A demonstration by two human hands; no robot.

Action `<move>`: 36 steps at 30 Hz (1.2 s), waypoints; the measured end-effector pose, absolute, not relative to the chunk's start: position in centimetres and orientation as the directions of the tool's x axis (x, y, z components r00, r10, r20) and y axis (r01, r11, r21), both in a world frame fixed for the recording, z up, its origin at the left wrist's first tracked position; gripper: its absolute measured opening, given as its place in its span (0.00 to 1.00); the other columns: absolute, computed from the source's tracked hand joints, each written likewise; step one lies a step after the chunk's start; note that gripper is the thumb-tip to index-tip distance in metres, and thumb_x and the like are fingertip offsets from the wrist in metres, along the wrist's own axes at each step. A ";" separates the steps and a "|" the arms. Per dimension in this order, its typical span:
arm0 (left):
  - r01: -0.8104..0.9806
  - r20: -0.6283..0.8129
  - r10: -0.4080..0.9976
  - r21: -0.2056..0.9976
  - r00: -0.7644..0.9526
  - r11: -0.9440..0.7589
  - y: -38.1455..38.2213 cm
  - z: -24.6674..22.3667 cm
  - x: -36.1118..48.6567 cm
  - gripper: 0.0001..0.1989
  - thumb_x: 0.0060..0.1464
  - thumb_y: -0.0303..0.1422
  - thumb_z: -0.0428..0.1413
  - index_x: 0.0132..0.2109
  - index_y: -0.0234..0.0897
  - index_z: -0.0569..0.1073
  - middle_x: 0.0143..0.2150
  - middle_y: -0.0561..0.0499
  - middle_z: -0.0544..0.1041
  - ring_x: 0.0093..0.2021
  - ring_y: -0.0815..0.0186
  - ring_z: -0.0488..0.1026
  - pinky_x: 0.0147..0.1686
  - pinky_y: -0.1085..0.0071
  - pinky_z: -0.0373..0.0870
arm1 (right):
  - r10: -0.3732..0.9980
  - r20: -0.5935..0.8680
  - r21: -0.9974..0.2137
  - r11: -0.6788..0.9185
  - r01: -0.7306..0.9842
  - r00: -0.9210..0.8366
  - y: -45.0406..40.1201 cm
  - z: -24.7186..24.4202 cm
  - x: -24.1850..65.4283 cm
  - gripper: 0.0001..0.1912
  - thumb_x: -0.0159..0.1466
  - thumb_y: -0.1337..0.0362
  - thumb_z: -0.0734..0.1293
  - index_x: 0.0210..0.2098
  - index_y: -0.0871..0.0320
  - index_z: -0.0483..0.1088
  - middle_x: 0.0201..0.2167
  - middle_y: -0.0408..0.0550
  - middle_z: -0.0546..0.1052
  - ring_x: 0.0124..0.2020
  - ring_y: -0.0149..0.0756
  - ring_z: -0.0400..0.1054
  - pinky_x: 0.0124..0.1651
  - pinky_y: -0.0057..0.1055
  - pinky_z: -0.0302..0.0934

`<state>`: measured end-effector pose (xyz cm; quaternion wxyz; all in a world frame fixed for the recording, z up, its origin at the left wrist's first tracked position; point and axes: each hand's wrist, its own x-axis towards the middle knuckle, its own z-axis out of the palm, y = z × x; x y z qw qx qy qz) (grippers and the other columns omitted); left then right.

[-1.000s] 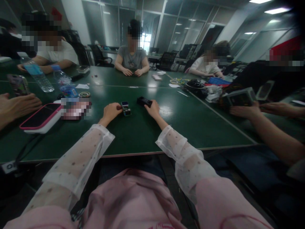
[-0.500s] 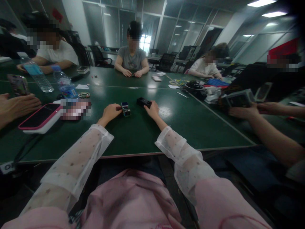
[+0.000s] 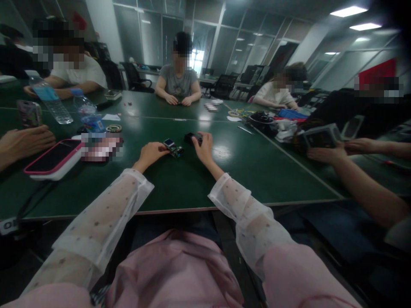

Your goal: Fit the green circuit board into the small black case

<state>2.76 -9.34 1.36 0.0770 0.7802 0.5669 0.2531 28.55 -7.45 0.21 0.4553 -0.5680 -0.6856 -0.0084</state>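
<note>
My left hand (image 3: pixel 151 155) pinches the left edge of a small circuit board (image 3: pixel 174 149) with a little screen at its upper left end. The board is tilted, its lower right end showing small parts. To its right, my right hand (image 3: pixel 204 147) has its thumb and fingers closed around a small black case (image 3: pixel 192 138). Part of the case is hidden behind the fingers. Board and case are apart, both just over the green table (image 3: pixel 180 184).
Left are a pink-rimmed phone (image 3: pixel 54 156), a pink pouch (image 3: pixel 101 149), water bottles (image 3: pixel 51 100) and a tape roll (image 3: pixel 113 128). A pen (image 3: pixel 245 129) lies right of centre. Co-workers sit around; one person's hands (image 3: pixel 330 152) hold a box (image 3: pixel 323 136) at right.
The circuit board has turned, its lower end swinging right toward the black case. My right hand's fingers have shifted on the case, covering more of it.
</note>
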 end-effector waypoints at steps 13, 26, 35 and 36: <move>0.595 0.315 0.869 0.636 0.380 -0.491 -6.3 0.0 -0.6 0.13 0.50 0.41 0.63 0.39 0.38 0.78 0.38 0.49 0.80 0.39 0.61 0.77 0.44 0.64 0.72 | 0.767 0.511 -0.461 0.626 0.628 -0.389 -8.2 -1.8 25.3 0.23 0.61 0.70 0.64 0.56 0.57 0.65 0.50 0.56 0.70 0.54 0.50 0.62 0.57 0.50 0.57; 0.609 0.340 0.872 0.623 0.354 -0.490 -7.7 -1.3 2.6 0.31 0.47 0.44 0.65 0.55 0.37 0.66 0.53 0.43 0.74 0.52 0.53 0.73 0.52 0.57 0.68 | 0.729 0.480 -0.577 0.681 0.451 -0.488 -7.4 -2.1 25.6 0.27 0.56 0.71 0.63 0.55 0.57 0.63 0.52 0.54 0.70 0.54 0.47 0.64 0.60 0.49 0.57; 0.712 0.303 0.924 0.595 0.231 -0.373 -8.8 -0.4 3.5 0.27 0.47 0.46 0.64 0.50 0.37 0.69 0.46 0.43 0.77 0.45 0.51 0.76 0.42 0.58 0.71 | 0.766 0.522 -0.511 0.632 0.582 -0.374 -7.8 -2.4 25.4 0.35 0.58 0.73 0.61 0.64 0.55 0.55 0.55 0.57 0.62 0.58 0.50 0.56 0.61 0.52 0.54; 0.695 0.312 0.920 0.607 0.239 -0.386 -8.7 -0.4 3.4 0.27 0.47 0.47 0.64 0.50 0.37 0.69 0.46 0.43 0.77 0.45 0.51 0.76 0.43 0.58 0.71 | 0.773 0.520 -0.514 0.623 0.590 -0.363 -7.9 -2.4 25.4 0.35 0.58 0.73 0.61 0.64 0.54 0.55 0.55 0.57 0.62 0.58 0.50 0.56 0.61 0.52 0.54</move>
